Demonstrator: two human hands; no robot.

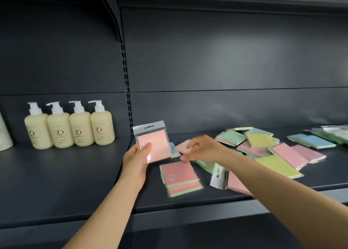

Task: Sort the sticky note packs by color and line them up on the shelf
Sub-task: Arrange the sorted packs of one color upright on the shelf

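The left hand (136,159) holds a pink sticky note pack in a clear plastic sleeve (153,144) upright above the dark grey metal shelf (56,183), thumb pressed on its front face, fingers behind. Its long axis runs near vertical, the grey hang-tab header pointing up and tilted slightly left. The right hand (202,150) pinches a second pink pack (183,146) just beside it, fingers curled. More pink, green, yellow and blue packs (267,149) lie scattered toward the shelf's right end. Four cream pump bottles (69,125) stand at the left rear.

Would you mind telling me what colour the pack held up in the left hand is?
Pink: the left hand holds a clear-wrapped pink sticky note pack, shown in the head view.
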